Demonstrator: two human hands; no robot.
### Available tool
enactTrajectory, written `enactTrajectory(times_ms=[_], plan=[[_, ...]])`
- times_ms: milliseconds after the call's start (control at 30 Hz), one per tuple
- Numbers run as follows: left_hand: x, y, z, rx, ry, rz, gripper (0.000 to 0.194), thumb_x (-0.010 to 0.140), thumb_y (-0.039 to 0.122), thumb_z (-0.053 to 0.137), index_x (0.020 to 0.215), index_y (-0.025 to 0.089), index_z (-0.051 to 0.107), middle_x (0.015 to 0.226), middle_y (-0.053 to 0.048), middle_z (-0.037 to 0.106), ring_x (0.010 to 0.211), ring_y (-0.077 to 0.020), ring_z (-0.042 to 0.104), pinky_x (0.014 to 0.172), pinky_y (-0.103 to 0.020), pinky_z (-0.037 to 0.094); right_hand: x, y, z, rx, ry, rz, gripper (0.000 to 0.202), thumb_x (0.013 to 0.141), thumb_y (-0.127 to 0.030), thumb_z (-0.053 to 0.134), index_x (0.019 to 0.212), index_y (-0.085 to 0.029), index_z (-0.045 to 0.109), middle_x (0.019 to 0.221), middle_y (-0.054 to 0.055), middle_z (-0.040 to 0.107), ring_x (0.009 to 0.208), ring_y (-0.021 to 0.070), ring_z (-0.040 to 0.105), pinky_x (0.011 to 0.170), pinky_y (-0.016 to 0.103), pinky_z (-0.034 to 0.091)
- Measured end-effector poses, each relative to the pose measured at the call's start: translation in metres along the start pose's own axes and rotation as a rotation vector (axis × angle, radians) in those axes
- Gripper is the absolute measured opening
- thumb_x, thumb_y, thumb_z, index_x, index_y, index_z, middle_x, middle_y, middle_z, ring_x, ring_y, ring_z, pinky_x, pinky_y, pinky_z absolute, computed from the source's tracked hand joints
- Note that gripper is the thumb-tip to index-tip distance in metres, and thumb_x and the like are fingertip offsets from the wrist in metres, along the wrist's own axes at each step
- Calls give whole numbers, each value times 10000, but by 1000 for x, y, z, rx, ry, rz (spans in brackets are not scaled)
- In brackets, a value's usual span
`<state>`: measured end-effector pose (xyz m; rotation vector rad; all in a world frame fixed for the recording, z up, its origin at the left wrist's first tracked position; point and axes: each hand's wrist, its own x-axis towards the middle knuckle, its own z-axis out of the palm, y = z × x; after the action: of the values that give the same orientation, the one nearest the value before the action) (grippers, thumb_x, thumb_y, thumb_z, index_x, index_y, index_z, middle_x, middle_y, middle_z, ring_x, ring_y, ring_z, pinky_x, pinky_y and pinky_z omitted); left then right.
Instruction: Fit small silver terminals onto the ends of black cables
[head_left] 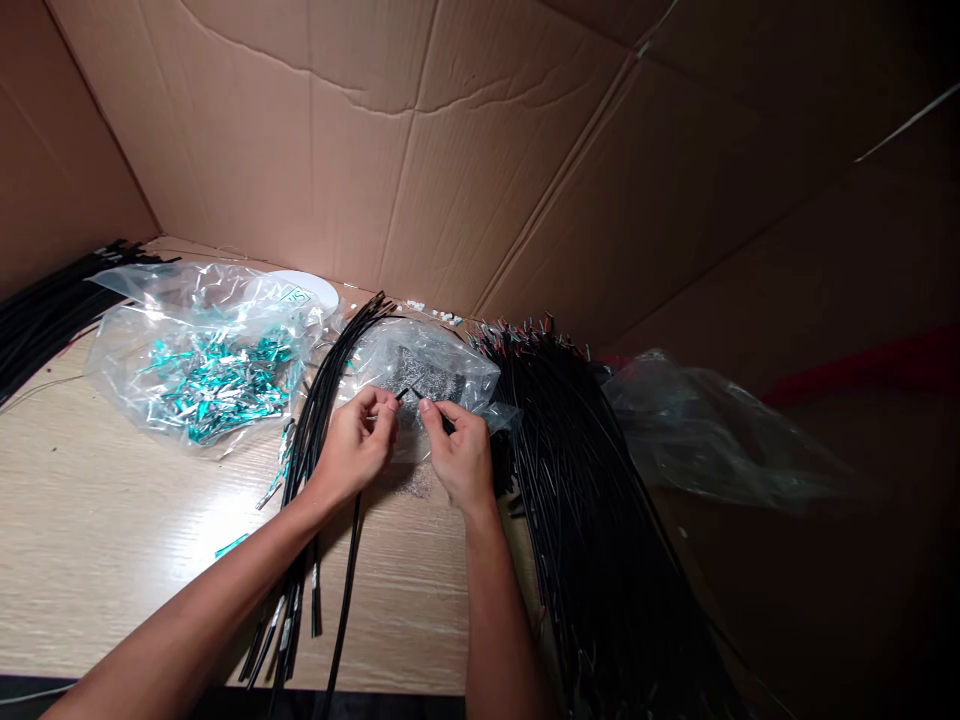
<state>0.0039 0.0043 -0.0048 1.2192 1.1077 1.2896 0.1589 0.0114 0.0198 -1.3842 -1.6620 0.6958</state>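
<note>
My left hand [361, 432] pinches a black cable [347, 590] near its end, and the rest of the cable hangs down over the front edge of the table. Close beside it, my right hand [459, 448] is closed round a thin dark pointed tool [418, 393], whose kind I cannot make out. The tool's tip is near the cable end; whether they touch is too small to tell. Beneath both hands lies a clear plastic bag [469, 365] with fine grey wire scraps [420, 372] in it. A bundle of black cables [319, 400] runs just left of my left hand.
A large pile of black cables [585, 480] with red and white wire ends lies on the right. On the left is a plastic bag [124, 350] of teal and silver foil strips [232, 385]. More black cables [52, 300] lie far left. Cardboard walls [360, 180] enclose the table [90, 520].
</note>
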Motion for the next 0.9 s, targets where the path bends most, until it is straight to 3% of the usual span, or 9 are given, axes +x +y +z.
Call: enactTrajectory(times_ms=[100,233,367,633,900], plan=[[-1,3,-2,173,78,65,283,987,460,604,1011,178,608,684,23,585,446,-86,483,409,-181,311,1,-1,-1,6,44,-44,387,1011,-468,556,757,-186,632,662,-9,555,621,148,497,583,265,369],[-2,8,-5,198,79,83,298,1029,445,537,920,176,605,666,5,606,484,-106,541,448,-191,376,1,0,-3,-112,88,-67,304,989,-441,604,825,-189,651,689,-1,633,615,153,558,601,266,402],[-2,10,-5,103,37,27,358,1045,484,494,943,170,632,665,-4,625,445,-110,549,415,-198,391,0,2,-4,-181,82,-93,249,972,-417,634,872,-194,683,749,27,713,618,166,607,621,277,443],[4,14,-3,-321,-136,-178,418,938,584,602,933,166,586,535,49,570,270,-101,436,266,-182,252,-1,3,0,-109,31,-156,200,967,-396,656,915,-205,688,806,23,735,632,148,635,632,255,499],[2,14,-1,-337,-195,-233,428,920,583,625,905,157,589,509,58,564,244,-76,396,262,-166,189,-1,5,-1,-97,30,-137,224,973,-416,647,959,-203,717,840,35,739,690,163,651,649,264,487]])
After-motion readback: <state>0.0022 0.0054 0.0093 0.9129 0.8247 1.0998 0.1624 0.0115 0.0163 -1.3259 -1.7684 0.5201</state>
